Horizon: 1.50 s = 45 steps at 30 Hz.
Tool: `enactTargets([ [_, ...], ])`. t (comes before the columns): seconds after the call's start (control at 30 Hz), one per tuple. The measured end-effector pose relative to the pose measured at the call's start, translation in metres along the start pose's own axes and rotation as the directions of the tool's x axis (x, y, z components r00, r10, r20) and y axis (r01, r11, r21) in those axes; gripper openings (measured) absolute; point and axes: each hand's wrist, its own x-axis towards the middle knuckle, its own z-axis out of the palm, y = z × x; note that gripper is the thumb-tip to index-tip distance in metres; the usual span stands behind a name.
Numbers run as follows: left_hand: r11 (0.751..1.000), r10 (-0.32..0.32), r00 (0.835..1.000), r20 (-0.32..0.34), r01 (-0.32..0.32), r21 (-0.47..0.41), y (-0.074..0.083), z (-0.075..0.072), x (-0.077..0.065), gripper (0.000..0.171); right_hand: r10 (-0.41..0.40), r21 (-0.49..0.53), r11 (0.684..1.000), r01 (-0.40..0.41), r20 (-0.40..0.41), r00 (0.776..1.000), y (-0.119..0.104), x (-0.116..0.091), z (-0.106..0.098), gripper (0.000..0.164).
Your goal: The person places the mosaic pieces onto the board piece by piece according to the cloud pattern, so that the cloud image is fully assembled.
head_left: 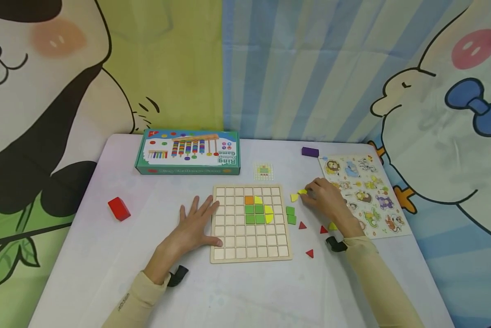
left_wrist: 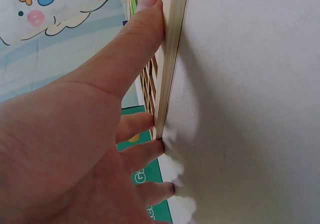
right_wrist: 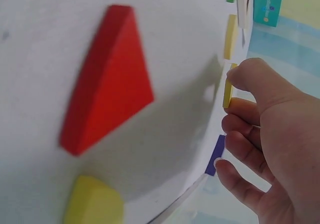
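A wooden grid board point(head_left: 229, 237) lies on the table, holding an orange square point(head_left: 249, 200), several green squares point(head_left: 250, 219) and yellow rounded pieces point(head_left: 268, 209). My left hand point(head_left: 195, 229) rests at its left edge with fingers spread and the thumb over the rim. To the right of the board, my right hand point(head_left: 325, 200) pinches a yellow piece point(right_wrist: 228, 87) between thumb and index finger. Another yellow piece point(head_left: 294, 197) lies just beside it. Nearer the wrist are red triangles point(head_left: 302, 225), and a further yellow piece point(head_left: 332, 226) shows by the sleeve.
Two green squares point(head_left: 291, 219) lie off the board's right edge. Behind the board sit a small pattern card point(head_left: 263, 172) and a green game box point(head_left: 188, 171). A sticker sheet point(head_left: 376, 191) and a purple block point(head_left: 310, 152) are at right, a red block point(head_left: 119, 209) at left.
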Motion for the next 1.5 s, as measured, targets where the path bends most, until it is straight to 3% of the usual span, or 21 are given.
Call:
enactTargets([
  [0.2,1.0,0.003,1.0,-0.001,-0.003,0.004,-0.001,-0.001,-0.001,0.119,-0.075,0.033,0.996,0.077,-0.054,0.996,-0.011,0.011,-0.003,0.028],
  [0.57,1.0,0.007,1.0,0.005,-0.007,-0.01,-0.002,0.0,-0.002,0.119,-0.155,0.097,0.983,0.158,-0.032,0.987,-0.062,0.046,0.006,0.029],
  [1.07,1.0,0.004,1.0,0.016,-0.004,0.007,0.0,-0.002,-0.002,0.119,-0.382,0.122,0.915,0.385,-0.049,0.923,-0.129,0.079,0.032,0.026],
  [1.5,1.0,0.013,1.0,0.013,-0.014,0.012,0.001,-0.004,-0.004,0.118,-0.394,0.117,0.915,0.385,0.058,0.917,-0.144,0.078,0.041,0.027],
])
